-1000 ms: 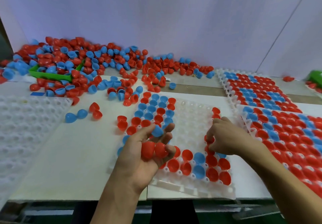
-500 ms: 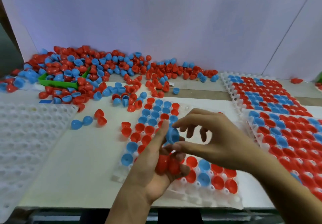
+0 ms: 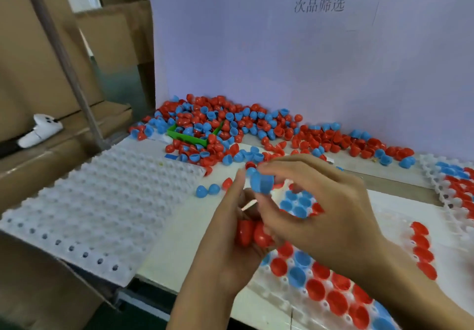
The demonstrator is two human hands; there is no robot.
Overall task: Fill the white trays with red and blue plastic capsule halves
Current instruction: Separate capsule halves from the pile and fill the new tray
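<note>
Two hands meet at the centre of the frame, above the table (image 3: 179, 242). The right hand (image 3: 325, 209) pinches a blue capsule half (image 3: 261, 182) between thumb and forefinger, its other fingers loosely curled; the half sits at the fingertips, just above the left hand (image 3: 230, 242). The left hand, palm up, cups two red capsule halves (image 3: 252, 234) in curled fingers (they lie directly below the blue one, and the two grips touch or nearly touch).

Beneath the hands, from centre to lower right, a white tray (image 3: 284, 301) is partly filled: blue and red halves fill pockets along its near rows and in a block behind the right hand. A second tray (image 3: 436, 175) at the right edge also holds red and blue halves. An empty tray (image 3: 102, 201) lies at the left, overhanging the table edge.

A loose pile of halves (image 3: 256, 129) runs along the back wall, partly burying a green bin (image 3: 189, 137). A white handheld controller (image 3: 41, 129) rests on cardboard at the far left.
</note>
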